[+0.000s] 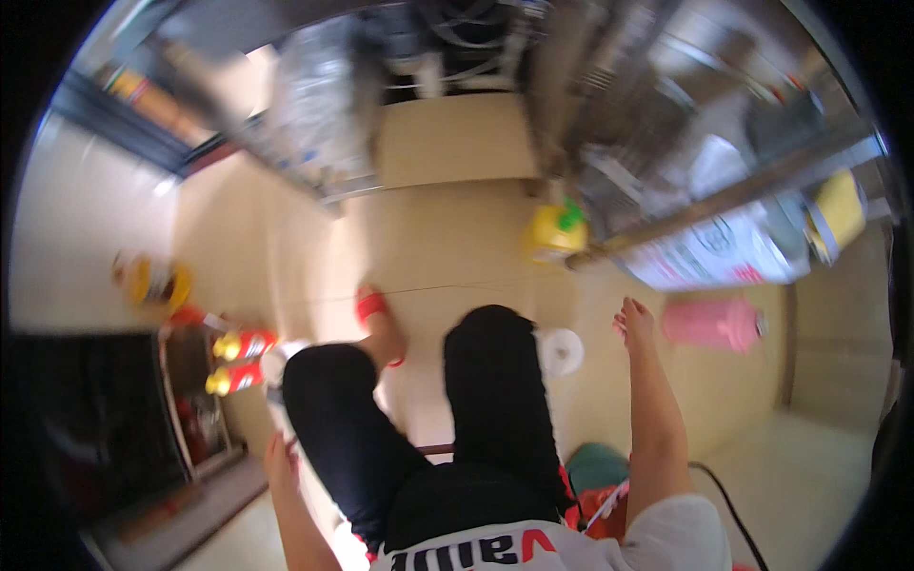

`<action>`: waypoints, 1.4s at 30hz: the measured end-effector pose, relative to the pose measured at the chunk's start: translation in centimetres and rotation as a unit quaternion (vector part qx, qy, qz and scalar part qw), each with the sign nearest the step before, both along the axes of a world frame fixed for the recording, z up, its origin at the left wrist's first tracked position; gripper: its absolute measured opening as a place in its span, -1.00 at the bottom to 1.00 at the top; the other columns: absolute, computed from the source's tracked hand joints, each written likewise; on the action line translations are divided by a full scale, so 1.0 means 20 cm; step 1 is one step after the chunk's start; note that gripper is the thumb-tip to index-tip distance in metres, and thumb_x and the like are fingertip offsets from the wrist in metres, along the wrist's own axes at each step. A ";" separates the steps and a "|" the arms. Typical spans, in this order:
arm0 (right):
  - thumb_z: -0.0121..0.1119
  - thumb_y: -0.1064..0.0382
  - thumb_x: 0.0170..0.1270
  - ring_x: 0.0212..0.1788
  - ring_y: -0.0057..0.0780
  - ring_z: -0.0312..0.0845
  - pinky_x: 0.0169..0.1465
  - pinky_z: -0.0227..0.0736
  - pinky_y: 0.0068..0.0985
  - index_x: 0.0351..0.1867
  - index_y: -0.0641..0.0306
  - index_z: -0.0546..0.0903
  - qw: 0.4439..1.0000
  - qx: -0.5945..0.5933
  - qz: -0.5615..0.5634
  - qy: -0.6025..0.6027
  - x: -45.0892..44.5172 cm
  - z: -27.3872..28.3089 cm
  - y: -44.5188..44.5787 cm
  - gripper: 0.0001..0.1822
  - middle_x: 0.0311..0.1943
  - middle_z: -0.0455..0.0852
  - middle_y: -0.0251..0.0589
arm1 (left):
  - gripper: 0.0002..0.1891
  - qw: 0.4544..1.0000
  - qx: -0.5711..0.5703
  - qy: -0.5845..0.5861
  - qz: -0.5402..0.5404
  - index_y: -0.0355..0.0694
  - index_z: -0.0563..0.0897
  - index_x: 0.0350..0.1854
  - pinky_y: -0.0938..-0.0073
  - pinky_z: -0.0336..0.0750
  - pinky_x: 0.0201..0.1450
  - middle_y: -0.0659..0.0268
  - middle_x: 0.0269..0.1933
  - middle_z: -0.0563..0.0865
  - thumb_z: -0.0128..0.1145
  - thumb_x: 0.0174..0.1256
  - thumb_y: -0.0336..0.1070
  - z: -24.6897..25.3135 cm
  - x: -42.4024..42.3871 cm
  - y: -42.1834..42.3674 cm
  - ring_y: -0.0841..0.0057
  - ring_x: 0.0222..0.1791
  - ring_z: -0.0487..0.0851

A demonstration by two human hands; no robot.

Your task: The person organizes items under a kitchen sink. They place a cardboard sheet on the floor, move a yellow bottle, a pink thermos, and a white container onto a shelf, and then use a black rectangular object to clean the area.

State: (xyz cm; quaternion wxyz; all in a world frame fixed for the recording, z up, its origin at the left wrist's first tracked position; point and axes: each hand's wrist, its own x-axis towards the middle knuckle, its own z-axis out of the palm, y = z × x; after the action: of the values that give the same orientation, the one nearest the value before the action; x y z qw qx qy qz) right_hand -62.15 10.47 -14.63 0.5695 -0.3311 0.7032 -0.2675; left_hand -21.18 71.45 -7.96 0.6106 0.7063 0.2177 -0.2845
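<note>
My right hand [634, 321] hangs in the air to the right of my knees, its fingers curled with nothing visible in them. Close to it on the right is a pink bottle [707, 325]. Between that hand and my right knee, a white roll [563, 352] with a hole in its centre is on the tiled floor [457, 235]. My left hand [283, 460] is low beside my left thigh, blurred and seen edge-on; its grip is unclear. Beyond it, two red bottles with yellow caps [243, 345] stand left of my left knee.
A metal-framed rack [728, 196] holding a printed white bag [721, 246] juts in at the right. By its leg stands a yellow container with a green top [557, 232]. A dark-fronted cabinet [107, 421] is at left. A black cable [728, 499] runs behind my right arm.
</note>
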 end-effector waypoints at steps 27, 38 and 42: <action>0.23 -0.07 0.14 -0.62 -0.40 0.50 -0.68 0.36 -0.59 -0.10 0.18 0.37 0.977 -0.118 -0.178 0.020 -0.86 -0.12 -0.29 -0.52 -0.44 0.51 -0.21 | -0.75 0.991 0.118 0.035 -0.054 -0.32 0.55 -0.08 0.49 0.56 -0.19 0.21 -0.18 0.66 0.02 0.30 -0.28 0.23 -0.29 -0.32 0.47 -0.22 0.64; 0.30 0.13 0.00 0.05 -0.07 0.44 0.08 0.37 -0.35 0.18 0.46 0.26 0.828 -0.215 0.484 0.187 -0.34 -0.78 0.64 -0.25 0.01 0.47 0.19 | -0.60 0.986 0.150 0.038 -0.068 -0.26 0.48 0.06 0.60 0.48 -0.46 0.20 -0.28 0.65 0.05 0.27 -0.12 -0.03 -0.28 -0.04 0.61 -0.52 0.52; -0.05 0.19 0.23 -0.04 -0.23 0.48 0.05 0.39 -0.41 0.02 0.43 0.41 0.926 -0.027 0.377 -0.003 -0.34 -0.86 0.41 -0.60 -0.11 0.57 -0.04 | -0.61 0.984 0.167 0.003 -0.056 -0.27 0.51 0.04 0.58 0.48 -0.52 0.18 -0.32 0.65 0.05 0.23 -0.17 -0.07 -0.23 -0.13 0.58 -0.55 0.53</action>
State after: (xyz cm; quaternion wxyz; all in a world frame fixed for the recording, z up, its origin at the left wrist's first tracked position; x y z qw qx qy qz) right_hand -68.85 18.67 -31.90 0.6214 -0.5861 0.5172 -0.0533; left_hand -25.71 68.83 -9.44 0.4669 0.8085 0.2238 -0.2798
